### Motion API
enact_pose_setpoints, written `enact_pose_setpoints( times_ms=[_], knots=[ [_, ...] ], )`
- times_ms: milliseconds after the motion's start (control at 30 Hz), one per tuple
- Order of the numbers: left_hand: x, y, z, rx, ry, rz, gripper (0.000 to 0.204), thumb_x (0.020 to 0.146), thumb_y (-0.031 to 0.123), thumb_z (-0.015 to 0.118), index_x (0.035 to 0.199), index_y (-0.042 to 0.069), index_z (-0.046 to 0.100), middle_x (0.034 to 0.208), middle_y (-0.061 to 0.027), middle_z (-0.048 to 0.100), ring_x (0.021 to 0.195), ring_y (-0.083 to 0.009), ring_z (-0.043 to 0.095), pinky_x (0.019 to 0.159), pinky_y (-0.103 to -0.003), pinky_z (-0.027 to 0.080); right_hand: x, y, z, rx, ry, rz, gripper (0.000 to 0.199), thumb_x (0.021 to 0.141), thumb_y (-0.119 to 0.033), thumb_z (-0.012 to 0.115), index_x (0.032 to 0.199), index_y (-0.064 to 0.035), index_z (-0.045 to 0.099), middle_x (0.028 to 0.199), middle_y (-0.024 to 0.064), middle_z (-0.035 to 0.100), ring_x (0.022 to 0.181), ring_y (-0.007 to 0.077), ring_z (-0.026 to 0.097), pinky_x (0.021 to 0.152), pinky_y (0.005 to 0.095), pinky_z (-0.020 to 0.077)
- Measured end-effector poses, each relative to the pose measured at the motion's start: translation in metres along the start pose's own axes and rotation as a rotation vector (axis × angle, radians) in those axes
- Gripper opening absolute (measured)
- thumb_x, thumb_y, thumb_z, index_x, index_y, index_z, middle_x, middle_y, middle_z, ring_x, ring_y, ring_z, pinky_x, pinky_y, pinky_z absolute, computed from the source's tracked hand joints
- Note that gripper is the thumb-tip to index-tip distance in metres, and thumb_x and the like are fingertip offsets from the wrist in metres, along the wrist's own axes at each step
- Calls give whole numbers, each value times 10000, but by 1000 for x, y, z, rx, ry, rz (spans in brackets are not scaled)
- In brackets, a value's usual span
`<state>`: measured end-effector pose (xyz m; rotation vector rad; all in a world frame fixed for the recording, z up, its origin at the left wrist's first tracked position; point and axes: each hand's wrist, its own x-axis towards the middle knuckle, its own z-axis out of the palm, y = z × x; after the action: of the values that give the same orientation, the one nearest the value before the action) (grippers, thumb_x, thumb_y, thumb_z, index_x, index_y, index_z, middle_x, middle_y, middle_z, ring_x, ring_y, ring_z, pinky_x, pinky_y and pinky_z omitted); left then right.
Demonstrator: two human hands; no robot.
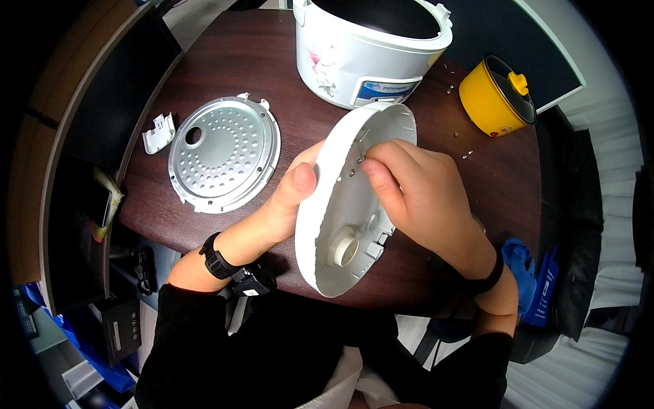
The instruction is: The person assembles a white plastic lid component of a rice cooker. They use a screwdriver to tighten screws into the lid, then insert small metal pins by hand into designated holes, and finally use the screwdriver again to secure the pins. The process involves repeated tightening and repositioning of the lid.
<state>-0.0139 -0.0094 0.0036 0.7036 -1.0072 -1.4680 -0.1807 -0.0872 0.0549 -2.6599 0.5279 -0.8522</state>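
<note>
A white plastic rice cooker lid shell [325, 204] is tilted up on its edge over the near part of the table, its hollow inside turned to the right. My left hand [293, 191] is closed on the shell's outer left side, thumb pressed against it and the other fingers hidden behind. My right hand [426, 187] reaches into the hollow with thumb and forefinger pinched beside small metal screws [352, 172]. Whether something sits in that pinch is hidden. A round cream-coloured fitting [345, 249] shows lower in the shell.
A perforated metal inner lid plate [221, 153] lies at left, beside a small white plastic piece [159, 134]. The white rice cooker body [334, 61] stands at the back. A yellow pot [487, 102] is at far right; several loose screws [449, 89] lie near it on the brown table [238, 48].
</note>
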Motion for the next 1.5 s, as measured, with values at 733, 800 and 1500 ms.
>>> enact_pose_setpoints(
  times_ms=[733,800,1500],
  knots=[
    [-4,14,2,42,10,-115,1162,682,883,524,1393,-28,393,1258,-135,531,1158,-204,516,977,-355,425,1,-4,1,173,-32,104,110,880,-128,633,831,-56,566,729,143,601,634,360,610,526,418,475],
    [-5,14,1,43,12,-117,1169,680,884,525,1402,-25,385,1264,-133,529,1162,-203,514,980,-353,423,1,-5,3,151,-21,107,120,885,-130,625,818,-53,562,718,145,599,623,360,609,521,419,476],
    [-3,12,2,35,13,-109,1197,653,903,527,1377,-41,403,1232,-134,542,1127,-198,527,949,-342,439,3,0,-8,-111,-147,-72,88,871,-102,634,878,-46,567,799,110,558,641,312,608,549,380,478]
  ],
)
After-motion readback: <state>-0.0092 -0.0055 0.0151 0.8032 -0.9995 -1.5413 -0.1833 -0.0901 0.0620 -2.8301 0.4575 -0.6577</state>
